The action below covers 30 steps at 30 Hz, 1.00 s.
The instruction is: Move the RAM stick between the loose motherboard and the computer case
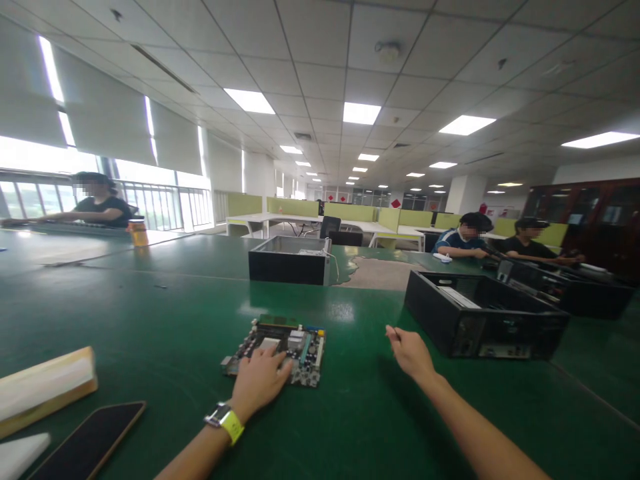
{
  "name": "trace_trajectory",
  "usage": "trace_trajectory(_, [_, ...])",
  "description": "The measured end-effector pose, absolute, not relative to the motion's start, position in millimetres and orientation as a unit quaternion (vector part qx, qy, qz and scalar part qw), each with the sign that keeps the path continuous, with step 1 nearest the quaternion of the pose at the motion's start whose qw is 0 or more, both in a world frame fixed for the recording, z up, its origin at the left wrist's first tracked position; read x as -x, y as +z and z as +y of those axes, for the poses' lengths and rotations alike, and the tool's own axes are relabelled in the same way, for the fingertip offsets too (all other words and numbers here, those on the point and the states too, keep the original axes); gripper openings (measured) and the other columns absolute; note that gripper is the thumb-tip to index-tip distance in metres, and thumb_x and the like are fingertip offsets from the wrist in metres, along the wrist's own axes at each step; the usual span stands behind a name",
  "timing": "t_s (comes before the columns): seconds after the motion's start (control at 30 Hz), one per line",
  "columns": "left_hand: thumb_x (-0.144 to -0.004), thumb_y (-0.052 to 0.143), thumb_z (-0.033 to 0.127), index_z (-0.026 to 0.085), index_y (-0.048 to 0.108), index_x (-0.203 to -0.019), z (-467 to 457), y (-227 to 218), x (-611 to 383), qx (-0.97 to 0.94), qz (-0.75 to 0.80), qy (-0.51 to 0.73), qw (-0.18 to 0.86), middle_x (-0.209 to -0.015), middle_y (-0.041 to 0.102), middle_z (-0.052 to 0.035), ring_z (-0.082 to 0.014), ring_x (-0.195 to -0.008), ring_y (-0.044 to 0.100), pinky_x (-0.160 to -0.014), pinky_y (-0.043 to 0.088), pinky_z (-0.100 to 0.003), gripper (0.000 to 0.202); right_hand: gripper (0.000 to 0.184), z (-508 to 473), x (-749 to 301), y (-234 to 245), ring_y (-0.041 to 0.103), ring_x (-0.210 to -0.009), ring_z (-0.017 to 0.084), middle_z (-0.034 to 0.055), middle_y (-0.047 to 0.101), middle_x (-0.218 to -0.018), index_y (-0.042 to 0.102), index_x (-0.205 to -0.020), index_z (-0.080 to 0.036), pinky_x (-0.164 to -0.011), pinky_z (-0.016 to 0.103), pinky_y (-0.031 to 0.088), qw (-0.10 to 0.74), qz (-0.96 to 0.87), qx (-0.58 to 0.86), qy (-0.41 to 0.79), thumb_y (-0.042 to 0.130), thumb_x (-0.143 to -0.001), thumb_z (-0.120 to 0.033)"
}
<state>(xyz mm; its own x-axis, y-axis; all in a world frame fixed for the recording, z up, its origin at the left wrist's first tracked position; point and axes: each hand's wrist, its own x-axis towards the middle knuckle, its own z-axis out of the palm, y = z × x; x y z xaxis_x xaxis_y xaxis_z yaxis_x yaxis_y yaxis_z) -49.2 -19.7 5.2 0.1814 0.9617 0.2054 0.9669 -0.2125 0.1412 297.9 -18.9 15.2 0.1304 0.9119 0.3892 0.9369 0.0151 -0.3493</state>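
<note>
Where the wide, glossy green tabletop fills the foreground, an open black metal computer case stands to the right, just beyond the right hand, and a second black case with a grey interior sits farther back near the middle. At the far right, a third dark case is partly hidden behind the nearer one. To the left, a long cream-and-tan block is cut off by the picture's edge; what it is cannot be made out.

The rectangular circuit board, crowded with pale, blue and white connectors, lies flat on the table directly under the left hand, well apart from the right. That hand's fingers are loosely spread over it, touching rather than clasping it, and they cover its near left part. The right hand hangs above the table with fingers curled and thumb drawn in to a narrow pinch; whether anything tiny sits between them cannot be told.

A dark, flat slab runs out of the bottom edge. Smallest, a yellow-green-strapped watch circles the left wrist, its dial unreadable.
</note>
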Motion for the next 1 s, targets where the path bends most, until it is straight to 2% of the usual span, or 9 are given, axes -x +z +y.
trace_trajectory(0.17, [-0.085, 0.031, 0.043, 0.018, 0.064, -0.108, -85, 17, -27, 0.815, -0.574, -0.077, -0.009, -0.116, 0.059, -0.0156, -0.0331, -0.107, 0.052, -0.085, 0.038, -0.05, 0.047, 0.047, -32, -240, 3, 0.054, -0.053, 0.014, 0.0012, 0.062, -0.058, 0.067, -0.071, -0.022, -0.051, 0.023, 0.03, 0.387, -0.632, 0.669, 0.062, 0.033, -0.089, -0.049])
trace_trajectory(0.3, [-0.079, 0.042, 0.04, 0.01, 0.062, -0.113, -124, 8, -89, 0.83, -0.551, -0.036, -0.079, -0.111, 0.06, -0.0233, -0.0389, -0.11, 0.05, -0.08, 0.044, -0.048, 0.05, 0.05, -47, -224, 8, 0.05, -0.05, 0.014, 0.0001, 0.057, -0.05, 0.067, -0.066, -0.021, -0.05, 0.024, 0.029, 0.426, -0.618, 0.653, 0.103, 0.033, -0.087, -0.052])
trace_trajectory(0.43, [-0.072, 0.051, 0.045, 0.008, 0.065, -0.108, -139, -1, -133, 0.853, -0.499, 0.002, -0.154, -0.104, 0.062, -0.0279, -0.0414, -0.103, 0.054, -0.083, 0.041, -0.055, 0.054, 0.046, -55, -228, 6, 0.052, -0.054, 0.015, 0.0008, 0.061, -0.055, 0.068, -0.065, -0.022, -0.053, 0.024, 0.03, 0.402, -0.637, 0.649, 0.108, 0.037, -0.086, -0.049])
trace_trajectory(0.57, [-0.075, 0.048, 0.05, 0.009, 0.069, -0.101, -144, 9, -144, 0.867, -0.463, -0.002, -0.186, -0.095, 0.064, -0.0277, -0.0401, -0.096, 0.058, -0.08, 0.042, -0.055, 0.053, 0.04, -54, -244, 1, 0.055, -0.058, 0.016, 0.0019, 0.064, -0.06, 0.067, -0.065, -0.022, -0.054, 0.024, 0.033, 0.363, -0.631, 0.678, 0.1, 0.041, -0.084, -0.047])
trace_trajectory(0.67, [-0.074, 0.044, 0.062, 0.011, 0.071, -0.096, -145, 23, -134, 0.881, -0.439, -0.012, -0.175, -0.09, 0.066, -0.0259, -0.0386, -0.09, 0.06, -0.074, 0.045, -0.05, 0.062, 0.039, -53, -257, -3, 0.055, -0.057, 0.016, 0.0019, 0.063, -0.06, 0.063, -0.063, -0.021, -0.054, 0.024, 0.034, 0.371, -0.609, 0.694, 0.103, 0.042, -0.083, -0.048])
trace_trajectory(0.77, [-0.075, 0.036, 0.07, 0.018, 0.071, -0.088, -131, 38, -114, 0.896, -0.421, -0.067, -0.126, -0.084, 0.068, -0.0186, -0.0322, -0.082, 0.063, -0.071, 0.046, -0.043, 0.064, 0.034, -53, -263, -11, 0.057, -0.059, 0.016, 0.0011, 0.065, -0.063, 0.064, -0.069, -0.023, -0.056, 0.024, 0.036, 0.386, -0.594, 0.699, 0.094, 0.044, -0.082, -0.047])
trace_trajectory(0.87, [-0.083, 0.03, 0.061, 0.023, 0.069, -0.083, -96, 51, -87, 0.875, -0.457, -0.14, -0.077, -0.081, 0.069, -0.0104, -0.0251, -0.079, 0.063, -0.069, 0.045, -0.036, 0.054, 0.031, -56, -264, -20, 0.058, -0.061, 0.016, 0.0012, 0.066, -0.067, 0.066, -0.076, -0.024, -0.057, 0.024, 0.037, 0.392, -0.584, 0.705, 0.087, 0.044, -0.082, -0.046])
trace_trajectory(1.0, [-0.085, 0.036, 0.044, 0.026, 0.066, -0.095, -46, 55, -45, 0.808, -0.554, -0.198, -0.041, -0.095, 0.068, -0.0052, -0.0218, -0.087, 0.062, -0.072, 0.045, -0.031, 0.036, 0.032, -57, -263, -29, 0.058, -0.061, 0.016, 0.0009, 0.065, -0.067, 0.066, -0.074, -0.024, -0.056, 0.024, 0.036, 0.373, -0.586, 0.714, 0.084, 0.044, -0.083, -0.045])
